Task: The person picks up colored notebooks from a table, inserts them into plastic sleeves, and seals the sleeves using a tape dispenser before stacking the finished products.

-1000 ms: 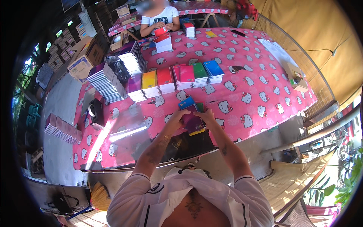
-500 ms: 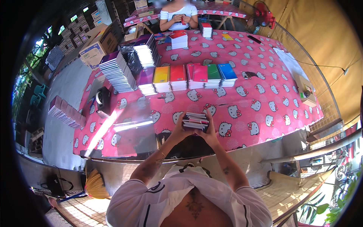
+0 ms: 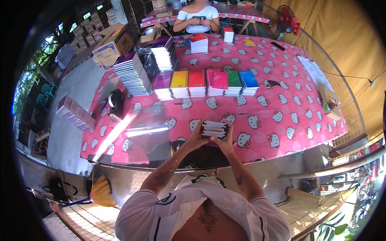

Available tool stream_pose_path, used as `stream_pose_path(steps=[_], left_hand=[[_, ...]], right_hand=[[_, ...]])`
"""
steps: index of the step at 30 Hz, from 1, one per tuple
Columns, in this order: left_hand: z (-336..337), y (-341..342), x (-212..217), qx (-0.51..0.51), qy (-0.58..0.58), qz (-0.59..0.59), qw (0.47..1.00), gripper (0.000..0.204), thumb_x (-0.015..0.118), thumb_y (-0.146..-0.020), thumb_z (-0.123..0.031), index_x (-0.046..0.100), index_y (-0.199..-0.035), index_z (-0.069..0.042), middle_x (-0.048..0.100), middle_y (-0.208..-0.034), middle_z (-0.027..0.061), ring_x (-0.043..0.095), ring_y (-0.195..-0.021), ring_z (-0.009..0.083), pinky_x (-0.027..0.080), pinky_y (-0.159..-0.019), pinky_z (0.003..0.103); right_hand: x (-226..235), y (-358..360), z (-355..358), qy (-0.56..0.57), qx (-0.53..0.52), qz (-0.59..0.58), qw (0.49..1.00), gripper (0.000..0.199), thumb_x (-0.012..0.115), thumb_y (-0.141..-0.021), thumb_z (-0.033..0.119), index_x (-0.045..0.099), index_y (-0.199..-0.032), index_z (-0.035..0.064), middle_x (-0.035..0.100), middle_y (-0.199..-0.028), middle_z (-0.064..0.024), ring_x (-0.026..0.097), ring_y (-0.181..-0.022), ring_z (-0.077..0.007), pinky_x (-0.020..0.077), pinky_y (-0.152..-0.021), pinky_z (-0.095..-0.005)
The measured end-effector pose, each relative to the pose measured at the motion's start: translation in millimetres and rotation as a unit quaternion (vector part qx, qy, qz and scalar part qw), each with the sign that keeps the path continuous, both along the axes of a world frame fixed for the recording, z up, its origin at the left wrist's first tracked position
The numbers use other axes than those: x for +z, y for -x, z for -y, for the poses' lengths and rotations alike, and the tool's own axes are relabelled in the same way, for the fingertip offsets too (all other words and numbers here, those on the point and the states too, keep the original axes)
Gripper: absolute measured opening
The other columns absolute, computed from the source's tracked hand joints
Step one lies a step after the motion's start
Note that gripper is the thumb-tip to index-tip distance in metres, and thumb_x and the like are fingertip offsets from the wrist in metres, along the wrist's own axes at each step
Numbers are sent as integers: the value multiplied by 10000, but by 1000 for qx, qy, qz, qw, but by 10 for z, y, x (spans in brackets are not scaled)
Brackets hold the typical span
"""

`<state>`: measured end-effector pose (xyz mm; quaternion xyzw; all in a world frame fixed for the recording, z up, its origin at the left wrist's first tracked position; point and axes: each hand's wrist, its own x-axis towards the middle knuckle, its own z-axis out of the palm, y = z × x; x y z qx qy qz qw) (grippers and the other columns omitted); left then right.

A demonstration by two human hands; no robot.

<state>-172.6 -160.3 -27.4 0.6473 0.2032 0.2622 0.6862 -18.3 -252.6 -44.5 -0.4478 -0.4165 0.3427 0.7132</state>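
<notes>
Between my two hands, above the near edge of the table, is a small stack of notebooks with their white page edges turned up. My left hand wraps the stack's left side, and my right hand grips its right side with the thumb at the near edge. Beyond my hands stands a row of notebook piles: purple, yellow, red, pink, green and blue.
Taller notebook stacks rise at the left, beside a black tape dispenser. A clear plastic sheet lies left of my hands on the pink table cover. Across the table, a person handles something small. An open carton sits at the right edge.
The notebooks in my hands have been squared up, with page edges more even, and my right thumb has shifted. The view has turned slightly left. The person opposite has lowered their hands.
</notes>
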Motion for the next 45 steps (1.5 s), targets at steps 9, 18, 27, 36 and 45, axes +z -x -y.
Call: stream_pose_path(steps=[9,18,27,36,45], left_hand=[[-29,-11,-79,28,-51,8,998,943,724,-756,35,220,-1546,-77,496,-1369,149,520,-1255,235,452,-1042,377],[-31,38,-69,14,-19,-47,999,945,684,-753,92,214,-1551,-99,446,-1392,114,458,-1296,223,418,-1062,365],[-3,67,-63,3,-42,-23,999,939,696,-739,81,227,-1537,-76,489,-1351,117,487,-1262,221,400,-1071,365],[17,-55,-122,5,-71,7,997,873,799,-785,-18,234,-1446,-97,525,-1297,97,538,-1220,188,491,-996,345],[-17,78,-125,-28,-70,-103,992,1019,861,-760,-168,173,-1505,-62,457,-1428,161,468,-1330,270,421,-1093,448]], right_hand=[[41,80,140,6,-210,255,944,893,892,-712,220,338,-1390,46,407,-1312,-140,425,-1251,-234,398,-1026,-392],[60,255,316,113,-190,177,959,617,866,-753,178,510,-1223,-6,622,-1101,-123,598,-980,-214,484,-862,-347],[-34,33,342,36,-183,225,956,843,898,-696,133,389,-1359,27,514,-1277,-143,562,-1130,-241,473,-961,-368],[-148,52,19,0,-39,79,996,829,900,-704,136,333,-1301,41,506,-1228,-120,543,-1153,-199,476,-972,-344],[-126,1,111,86,57,41,994,842,924,-683,164,348,-1281,24,593,-1223,-135,593,-1157,-215,494,-980,-371]])
